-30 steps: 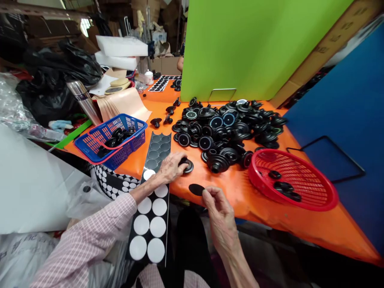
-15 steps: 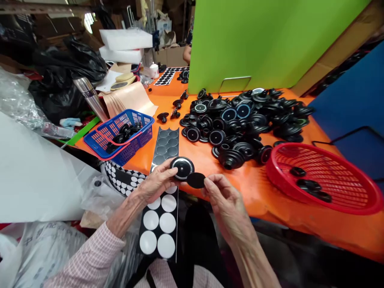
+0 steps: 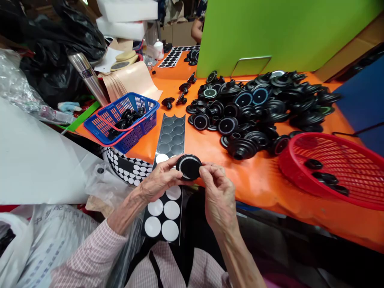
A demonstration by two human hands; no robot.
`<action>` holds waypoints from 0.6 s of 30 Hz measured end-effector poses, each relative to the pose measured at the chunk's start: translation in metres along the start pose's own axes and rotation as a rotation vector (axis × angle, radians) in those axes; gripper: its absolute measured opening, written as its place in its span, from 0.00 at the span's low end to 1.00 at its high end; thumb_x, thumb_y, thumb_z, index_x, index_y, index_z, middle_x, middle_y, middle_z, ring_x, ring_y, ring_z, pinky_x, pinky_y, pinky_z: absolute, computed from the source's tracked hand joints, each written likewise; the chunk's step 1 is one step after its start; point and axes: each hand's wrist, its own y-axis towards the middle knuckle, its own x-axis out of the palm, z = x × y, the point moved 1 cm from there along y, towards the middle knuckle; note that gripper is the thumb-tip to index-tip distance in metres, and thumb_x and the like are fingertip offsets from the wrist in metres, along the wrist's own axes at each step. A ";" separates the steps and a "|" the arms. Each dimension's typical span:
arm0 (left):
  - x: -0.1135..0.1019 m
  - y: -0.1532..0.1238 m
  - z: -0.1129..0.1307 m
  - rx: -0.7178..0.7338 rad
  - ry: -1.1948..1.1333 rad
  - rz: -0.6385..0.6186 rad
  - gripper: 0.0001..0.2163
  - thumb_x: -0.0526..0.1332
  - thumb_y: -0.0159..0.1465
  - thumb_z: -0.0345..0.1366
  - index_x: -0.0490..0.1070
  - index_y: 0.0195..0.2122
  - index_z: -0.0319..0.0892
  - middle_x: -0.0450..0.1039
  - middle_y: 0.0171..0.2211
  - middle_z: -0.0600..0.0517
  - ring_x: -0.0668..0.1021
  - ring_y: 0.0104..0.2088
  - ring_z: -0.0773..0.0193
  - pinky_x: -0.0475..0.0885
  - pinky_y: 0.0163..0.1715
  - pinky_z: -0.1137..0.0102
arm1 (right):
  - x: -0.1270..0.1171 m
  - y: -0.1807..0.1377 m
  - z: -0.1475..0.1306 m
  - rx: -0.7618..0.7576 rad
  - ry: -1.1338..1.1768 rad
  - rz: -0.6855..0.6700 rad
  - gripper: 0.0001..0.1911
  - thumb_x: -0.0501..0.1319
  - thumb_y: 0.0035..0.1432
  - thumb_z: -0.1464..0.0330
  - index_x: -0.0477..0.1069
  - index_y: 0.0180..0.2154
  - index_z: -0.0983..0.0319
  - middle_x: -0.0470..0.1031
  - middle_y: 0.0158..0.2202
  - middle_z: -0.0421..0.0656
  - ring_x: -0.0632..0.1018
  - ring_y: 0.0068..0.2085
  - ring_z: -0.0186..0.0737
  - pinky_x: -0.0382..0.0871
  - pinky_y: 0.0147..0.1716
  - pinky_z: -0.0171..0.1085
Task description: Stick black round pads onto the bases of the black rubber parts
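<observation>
My left hand (image 3: 160,178) grips a round black plastic part (image 3: 181,168) with a pale ring on its face, near the table's front edge. Over that face lies a thin black disc (image 3: 192,166), its right edge pinched between the thumb and fingers of my right hand (image 3: 218,190). The disc covers most of the face, leaving the ring visible at the left. Whether it is pressed down everywhere I cannot tell. Beneath my hands a sticker sheet (image 3: 163,202) with white circles hangs over the edge; its far part on the table shows grey circle outlines.
A heap of black wheel-like parts (image 3: 243,116) covers the table's middle right. On the right stands a red basket (image 3: 288,160) holding several black pieces, on the left a blue basket (image 3: 120,140) with more. A green board (image 3: 288,36) rises behind. Someone's arm (image 3: 197,30) shows at the back.
My right hand has brought the black disc from beside the part onto its face. The disc now covers the centre that showed earlier. My view has tilted down slightly.
</observation>
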 end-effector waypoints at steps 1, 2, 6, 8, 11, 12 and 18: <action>0.000 0.000 0.000 0.000 -0.003 0.003 0.21 0.64 0.53 0.27 0.76 0.49 0.45 0.72 0.52 0.48 0.75 0.51 0.52 0.73 0.50 0.54 | 0.001 0.000 0.000 0.001 -0.009 0.004 0.14 0.63 0.53 0.56 0.72 0.29 0.61 0.69 0.39 0.44 0.73 0.41 0.41 0.70 0.38 0.39; 0.000 0.000 0.000 -0.001 -0.006 0.006 0.21 0.64 0.53 0.27 0.76 0.49 0.45 0.73 0.52 0.48 0.75 0.50 0.52 0.73 0.50 0.55 | 0.001 0.000 -0.001 0.003 -0.013 0.007 0.14 0.63 0.53 0.56 0.71 0.29 0.61 0.69 0.38 0.44 0.73 0.41 0.41 0.70 0.38 0.39; 0.001 0.000 -0.001 -0.011 -0.010 0.013 0.21 0.63 0.53 0.26 0.76 0.49 0.45 0.73 0.51 0.48 0.75 0.50 0.52 0.74 0.49 0.55 | 0.002 -0.001 0.000 0.011 -0.002 0.012 0.14 0.63 0.53 0.57 0.71 0.29 0.61 0.68 0.38 0.43 0.73 0.39 0.39 0.70 0.39 0.38; 0.001 0.000 -0.001 -0.013 -0.006 0.020 0.21 0.63 0.53 0.26 0.76 0.49 0.45 0.74 0.50 0.48 0.75 0.51 0.52 0.74 0.49 0.56 | 0.002 -0.001 0.000 0.012 -0.009 0.008 0.14 0.63 0.53 0.57 0.71 0.29 0.61 0.68 0.38 0.43 0.73 0.40 0.39 0.70 0.39 0.38; 0.002 0.000 0.000 -0.019 -0.006 0.031 0.21 0.63 0.53 0.26 0.77 0.48 0.44 0.74 0.50 0.48 0.75 0.50 0.52 0.74 0.48 0.56 | 0.002 -0.001 0.000 -0.006 -0.049 0.004 0.14 0.62 0.54 0.57 0.70 0.28 0.61 0.68 0.38 0.43 0.72 0.40 0.39 0.70 0.39 0.38; 0.002 0.000 0.000 -0.019 -0.007 0.031 0.20 0.63 0.52 0.26 0.77 0.48 0.44 0.74 0.49 0.47 0.75 0.50 0.51 0.74 0.48 0.56 | 0.002 -0.001 0.000 -0.014 -0.064 0.005 0.14 0.62 0.55 0.57 0.70 0.28 0.61 0.68 0.38 0.43 0.72 0.40 0.39 0.70 0.39 0.38; 0.002 0.001 -0.001 -0.025 -0.017 0.041 0.20 0.63 0.51 0.26 0.77 0.46 0.43 0.74 0.48 0.47 0.76 0.49 0.52 0.74 0.49 0.55 | 0.003 -0.002 0.003 -0.077 -0.151 0.030 0.12 0.60 0.57 0.59 0.70 0.30 0.61 0.67 0.37 0.43 0.72 0.39 0.39 0.70 0.39 0.38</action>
